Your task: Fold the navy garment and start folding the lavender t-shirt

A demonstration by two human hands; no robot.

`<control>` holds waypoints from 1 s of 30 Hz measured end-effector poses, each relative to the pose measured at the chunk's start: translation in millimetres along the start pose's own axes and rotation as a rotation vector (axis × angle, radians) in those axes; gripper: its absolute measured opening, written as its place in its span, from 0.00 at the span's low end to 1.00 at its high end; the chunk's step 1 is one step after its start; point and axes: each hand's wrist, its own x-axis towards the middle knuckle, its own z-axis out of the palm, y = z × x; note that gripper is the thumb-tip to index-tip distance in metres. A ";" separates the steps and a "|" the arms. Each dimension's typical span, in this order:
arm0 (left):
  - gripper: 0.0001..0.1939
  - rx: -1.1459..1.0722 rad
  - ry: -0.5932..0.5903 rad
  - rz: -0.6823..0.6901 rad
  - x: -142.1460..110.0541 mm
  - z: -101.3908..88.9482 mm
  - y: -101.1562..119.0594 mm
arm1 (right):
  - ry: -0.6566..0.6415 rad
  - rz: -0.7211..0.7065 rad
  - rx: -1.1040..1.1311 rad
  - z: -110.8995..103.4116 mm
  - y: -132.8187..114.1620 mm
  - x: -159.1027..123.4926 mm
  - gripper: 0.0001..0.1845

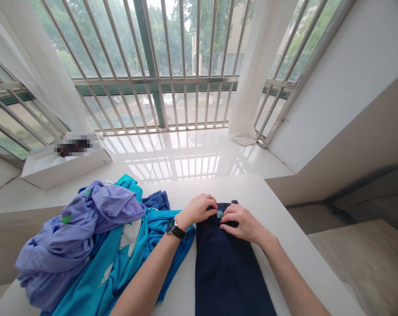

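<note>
Now, a person's left hand [197,210] and right hand [241,224] meet at the far end of a long, folded navy garment [228,267], which lies flat on the right half of a white table [258,197] and runs lengthwise toward the person. A small blue tag [220,213] shows on the garment's top edge, directly between the hands. A black-strapped wristwatch [175,229] circles the left wrist. Neither hand is clenched; both curve lightly over the cloth, with the left fingers [208,202] and right fingers [227,218] on or just by that top edge. They may be pinching it or only smoothing it, though from this angle I cannot be sure they truly grip it. The work in hand looks like settling this folded end, and its position calls for keeping the edge flat and square. Just to the left, a crumpled lilac garment [74,232] lies partly over a teal garment with white print [116,263]. Beyond the table, a white box [67,164] holding a pixelated dark object [74,147] sits on a glossy white ledge [192,151], before a barred window [146,83] hung with sheer white curtains [255,74], with green trees [199,30] outside.
</note>
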 end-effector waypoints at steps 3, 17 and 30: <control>0.10 0.001 -0.040 0.062 -0.3 -3.9 4.4 | 0.012 -0.014 -0.017 -1.7 3.1 -0.8 0.03; 0.13 -0.139 0.030 -0.029 -1.0 -10.3 25.2 | 0.189 -0.148 -0.123 -6.8 0.0 -2.3 0.05; 0.13 -0.044 -0.176 -0.012 -5.9 -29.0 36.5 | 0.274 -0.142 -0.144 -11.2 -6.6 -2.7 0.06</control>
